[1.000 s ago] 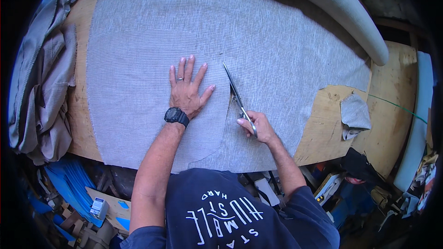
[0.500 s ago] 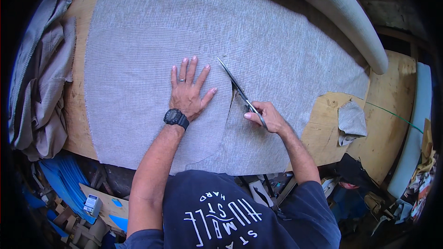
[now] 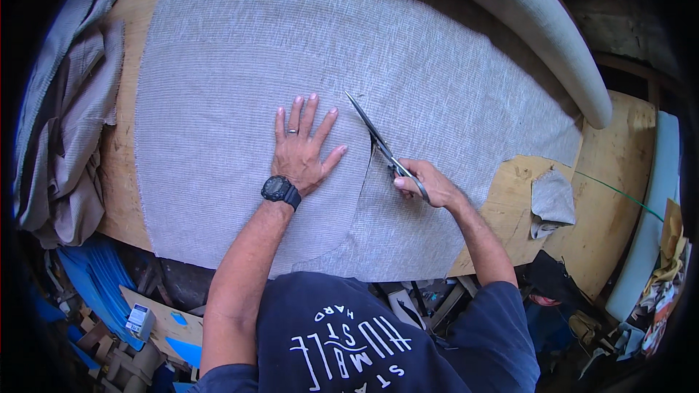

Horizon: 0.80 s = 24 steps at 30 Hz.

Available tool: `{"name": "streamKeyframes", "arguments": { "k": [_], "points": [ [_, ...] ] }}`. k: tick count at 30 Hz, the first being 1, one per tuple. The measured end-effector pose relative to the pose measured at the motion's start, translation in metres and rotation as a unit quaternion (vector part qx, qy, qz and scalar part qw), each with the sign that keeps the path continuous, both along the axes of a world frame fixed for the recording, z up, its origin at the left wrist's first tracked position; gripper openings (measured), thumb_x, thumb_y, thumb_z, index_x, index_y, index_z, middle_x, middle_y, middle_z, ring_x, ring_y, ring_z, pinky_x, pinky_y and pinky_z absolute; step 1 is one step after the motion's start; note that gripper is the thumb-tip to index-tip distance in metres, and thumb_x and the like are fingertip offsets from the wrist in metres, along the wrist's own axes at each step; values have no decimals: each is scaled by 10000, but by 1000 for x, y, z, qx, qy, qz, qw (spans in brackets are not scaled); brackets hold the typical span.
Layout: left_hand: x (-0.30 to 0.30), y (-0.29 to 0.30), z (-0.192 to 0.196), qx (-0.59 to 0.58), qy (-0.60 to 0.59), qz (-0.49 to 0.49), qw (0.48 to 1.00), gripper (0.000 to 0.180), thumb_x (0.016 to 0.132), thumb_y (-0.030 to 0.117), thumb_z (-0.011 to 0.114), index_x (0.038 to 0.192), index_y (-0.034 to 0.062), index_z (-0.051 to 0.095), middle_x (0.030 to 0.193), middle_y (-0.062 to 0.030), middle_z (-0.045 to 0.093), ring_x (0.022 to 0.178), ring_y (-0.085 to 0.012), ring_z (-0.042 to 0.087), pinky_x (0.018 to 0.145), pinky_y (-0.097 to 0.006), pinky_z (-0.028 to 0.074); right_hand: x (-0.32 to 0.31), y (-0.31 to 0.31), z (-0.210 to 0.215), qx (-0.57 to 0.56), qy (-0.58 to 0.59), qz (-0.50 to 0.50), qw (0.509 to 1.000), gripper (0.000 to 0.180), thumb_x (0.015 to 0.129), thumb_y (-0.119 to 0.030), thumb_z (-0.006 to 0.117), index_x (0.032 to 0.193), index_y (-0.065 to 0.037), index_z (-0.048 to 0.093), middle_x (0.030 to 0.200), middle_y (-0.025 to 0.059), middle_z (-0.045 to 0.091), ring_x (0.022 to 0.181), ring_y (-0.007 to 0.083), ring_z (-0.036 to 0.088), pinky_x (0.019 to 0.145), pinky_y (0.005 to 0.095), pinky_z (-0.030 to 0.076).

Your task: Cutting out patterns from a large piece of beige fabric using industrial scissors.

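My left hand lies flat with spread fingers on a ribbed grey fabric piece, which rests on a larger woven grey fabric. A ring and a black wristwatch are on that arm. In my right hand is a pair of long scissors, fingers wrapped round the handles. Their blades point up and left, just right of my left fingertips. A dark narrow slit runs down from the blades along the ribbed piece's right edge. Whether the lower blade is under the cloth is hard to see.
A thick fabric roll lies across the far right. Crumpled fabric hangs at the left of the wooden table. A small folded scrap sits at the right, near a green string. Blue sheets and clutter lie below.
The scissors and my right hand sit slightly farther right in the view. My left hand stays flat, also shifted slightly right and down. The scissor blades look a little more closed.
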<state>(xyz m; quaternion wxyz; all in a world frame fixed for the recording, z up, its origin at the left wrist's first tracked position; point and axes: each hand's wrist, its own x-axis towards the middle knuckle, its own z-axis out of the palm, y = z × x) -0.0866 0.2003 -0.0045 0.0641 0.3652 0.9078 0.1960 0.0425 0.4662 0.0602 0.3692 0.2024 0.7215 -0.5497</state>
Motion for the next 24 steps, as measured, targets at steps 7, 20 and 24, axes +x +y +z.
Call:
{"name": "streamKeyframes", "arguments": {
  "k": [7, 20, 24],
  "points": [
    [0, 1, 0, -4, -7, 2, 1000, 708, 946, 578, 583, 1537, 223, 422, 1661, -125, 227, 1554, -319, 133, 1248, -587, 68, -7, 4, 10, 28, -14, 24, 999, 544, 876, -588, 728, 732, -80, 600, 563, -21, 508, 525, 100, 486, 479, 296, 370],
    [-2, 0, 1, 7, -13, 1, 1000, 729, 930, 573, 605, 1533, 203, 427, 1660, -131, 231, 1552, -326, 144, 1247, -591, 78, -38, 9, 15, 105, -4, 102, 989, 606, 828, -654, 738, 720, -73, 602, 595, -36, 471, 571, 103, 440, 502, 323, 331],
    [-4, -1, 2, 12, -9, 0, 1000, 725, 933, 565, 606, 1530, 193, 431, 1658, -140, 233, 1551, -333, 143, 1243, -598, 81, -41, 13, 18, 135, 16, 134, 982, 708, 812, -749, 681, 742, -45, 643, 575, 27, 540, 547, 160, 521, 501, 374, 400]
  ]
}}
